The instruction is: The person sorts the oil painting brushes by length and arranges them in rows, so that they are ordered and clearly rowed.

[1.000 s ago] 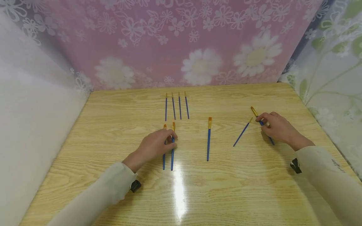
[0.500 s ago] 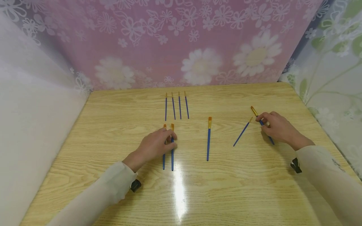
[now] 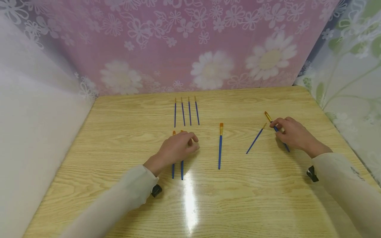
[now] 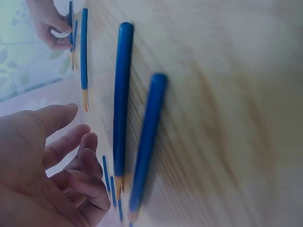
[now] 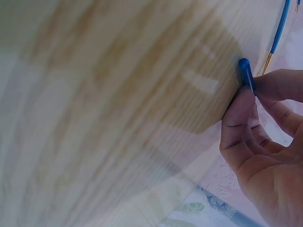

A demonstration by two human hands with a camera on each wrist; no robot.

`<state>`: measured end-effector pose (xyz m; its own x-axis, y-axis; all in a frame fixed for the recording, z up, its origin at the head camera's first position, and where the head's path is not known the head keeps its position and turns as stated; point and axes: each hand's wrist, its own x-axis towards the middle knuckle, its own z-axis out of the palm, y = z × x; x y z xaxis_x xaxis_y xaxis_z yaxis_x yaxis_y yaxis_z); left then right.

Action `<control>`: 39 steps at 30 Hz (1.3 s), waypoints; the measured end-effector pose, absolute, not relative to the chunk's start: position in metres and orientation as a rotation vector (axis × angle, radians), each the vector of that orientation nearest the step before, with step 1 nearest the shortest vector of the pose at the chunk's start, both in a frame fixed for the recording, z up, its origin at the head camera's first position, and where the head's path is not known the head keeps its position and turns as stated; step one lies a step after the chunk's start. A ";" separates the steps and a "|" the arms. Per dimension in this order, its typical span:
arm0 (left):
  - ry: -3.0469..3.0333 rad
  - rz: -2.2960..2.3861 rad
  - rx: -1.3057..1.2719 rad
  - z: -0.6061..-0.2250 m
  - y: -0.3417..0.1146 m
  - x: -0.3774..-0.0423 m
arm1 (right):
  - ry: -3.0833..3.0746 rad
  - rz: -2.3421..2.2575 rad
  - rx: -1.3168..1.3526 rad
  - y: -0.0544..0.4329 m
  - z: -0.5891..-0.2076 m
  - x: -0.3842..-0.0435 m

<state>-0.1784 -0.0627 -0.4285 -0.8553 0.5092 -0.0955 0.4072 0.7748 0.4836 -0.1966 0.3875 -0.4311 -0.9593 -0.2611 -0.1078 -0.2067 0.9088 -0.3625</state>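
My left hand (image 3: pixel 177 148) hovers over two blue-handled paintbrushes lying side by side, hiding their middles. Their handle ends, such as the left brush's (image 3: pixel 173 172) and the right brush's (image 3: pixel 182 170), show below it. In the left wrist view the hand (image 4: pixel 52 156) is relaxed beside them, nothing between thumb and fingers. At the right, my right hand (image 3: pixel 291 134) pinches the handle of a slanted paintbrush (image 3: pixel 268 117) with a golden ferrule. Its blue handle end (image 5: pixel 245 70) sticks out between thumb and fingers in the right wrist view. A thin paintbrush (image 3: pixel 254 140) lies just left of that hand.
A broad flat paintbrush (image 3: pixel 220 150) lies between the two hands. Farther back, several thin paintbrushes (image 3: pixel 190 114) lie in a row, bristles away from me. The wooden table (image 3: pixel 119 132) meets a pink flowered cloth (image 3: pixel 166 56) at its far edge.
My left hand has let go of the right brush of the near pair, after straightening it slightly, and has moved up and to the right. My right hand stays in place with its brush.
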 end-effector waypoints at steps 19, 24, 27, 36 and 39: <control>2.722 0.684 0.692 -0.434 0.012 -0.190 | 2.919 -0.534 -0.359 0.389 -0.432 -0.196; 2.742 0.629 0.629 -0.436 0.026 -0.190 | 2.925 -0.524 -0.358 0.389 -0.432 -0.197; 2.750 0.614 0.616 -0.436 0.033 -0.190 | 2.928 -0.518 -0.357 0.389 -0.432 -0.198; 2.761 0.624 0.683 -0.433 0.041 -0.186 | 2.924 -0.522 -0.350 0.389 -0.432 -0.199; 2.769 0.622 0.705 -0.432 0.042 -0.185 | 2.916 -0.525 -0.349 0.389 -0.432 -0.199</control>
<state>-0.1853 0.0420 -0.4319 -0.8615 0.4973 -0.1028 0.4056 0.7957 0.4499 -0.1986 0.3889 -0.4321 -0.9603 -0.2550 -0.1134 -0.1995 0.9113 -0.3603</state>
